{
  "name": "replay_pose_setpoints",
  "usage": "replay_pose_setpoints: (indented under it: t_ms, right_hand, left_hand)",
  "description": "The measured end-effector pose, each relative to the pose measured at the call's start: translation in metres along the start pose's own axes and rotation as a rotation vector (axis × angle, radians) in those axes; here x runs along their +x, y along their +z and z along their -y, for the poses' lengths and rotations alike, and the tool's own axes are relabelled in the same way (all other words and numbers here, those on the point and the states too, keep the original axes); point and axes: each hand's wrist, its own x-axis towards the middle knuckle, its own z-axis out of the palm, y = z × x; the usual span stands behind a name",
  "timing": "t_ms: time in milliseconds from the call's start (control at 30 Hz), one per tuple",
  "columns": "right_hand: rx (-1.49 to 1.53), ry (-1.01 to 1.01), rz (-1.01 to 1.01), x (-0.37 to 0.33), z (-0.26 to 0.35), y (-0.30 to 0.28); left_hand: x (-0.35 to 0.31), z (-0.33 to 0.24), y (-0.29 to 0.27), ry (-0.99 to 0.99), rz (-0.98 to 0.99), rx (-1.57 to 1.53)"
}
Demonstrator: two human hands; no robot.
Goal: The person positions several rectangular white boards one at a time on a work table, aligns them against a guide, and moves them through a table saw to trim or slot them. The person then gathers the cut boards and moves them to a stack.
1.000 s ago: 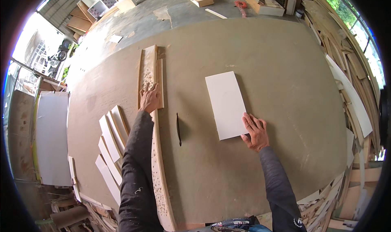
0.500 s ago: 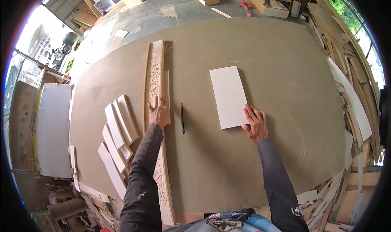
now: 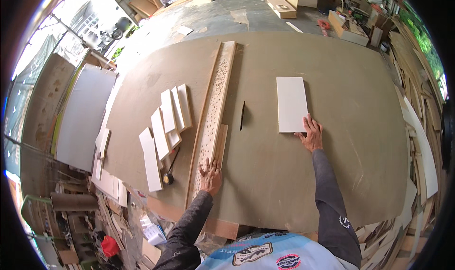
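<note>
My left hand [image 3: 210, 177], fingers bent and partly spread, grips the near end of a thin wooden strip [image 3: 221, 144], its fingertips resting on a long board speckled with small pits or holes [image 3: 221, 73]. The strip lies against the long board's right side. Farther right, my right hand [image 3: 312, 134] holds the near right corner of a white rectangular panel [image 3: 292, 104], lying flat on the large brown tabletop [image 3: 350, 90]. Between the two hands lies a slim black pencil-like thing [image 3: 242, 115].
Several narrow white pieces [image 3: 161, 133] overlap in a fan left of the long board. By them rests a small black and yellow round tool [image 3: 168, 178]. A large pale panel [image 3: 87, 118] stands off the left edge. Scrap wood [image 3: 419, 109] is piled along the right.
The wooden strip has slid toward me along the long board with my left hand. My right hand stays at the white panel's corner. The view has shifted, uncovering the black and yellow tool.
</note>
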Motion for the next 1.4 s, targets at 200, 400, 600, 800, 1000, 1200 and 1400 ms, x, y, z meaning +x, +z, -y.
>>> replay_pose_setpoints:
  t_ms: [200,400,600,800,1000,1200,1400]
  right_hand:
    - [0.119,0.015,0.020,-0.050,0.034,0.007]
    - [0.211,-0.102,-0.023,-0.190,0.117,-0.002]
    - [0.260,-0.181,-0.069,-0.267,0.209,-0.024]
    - [0.363,-0.169,0.079,-0.265,0.248,-0.001]
    - [0.197,-0.017,0.190,-0.222,0.271,-0.031]
    - [0.253,-0.185,0.173,-0.223,0.278,-0.011]
    - [0.249,-0.276,0.140,-0.277,0.289,-0.032]
  left_hand:
    - [-0.017,-0.008,-0.021,-0.069,0.092,-0.070]
    - [-0.017,-0.002,-0.023,-0.051,0.020,-0.195]
    - [-0.025,0.006,-0.015,0.025,-0.022,-0.143]
    - [-0.045,0.007,-0.008,0.031,-0.035,-0.138]
    - [-0.050,0.006,-0.023,0.034,-0.019,-0.159]
    - [-0.052,0.013,-0.017,0.056,-0.115,-0.177]
    - [-0.055,0.011,-0.015,0.047,-0.110,-0.220]
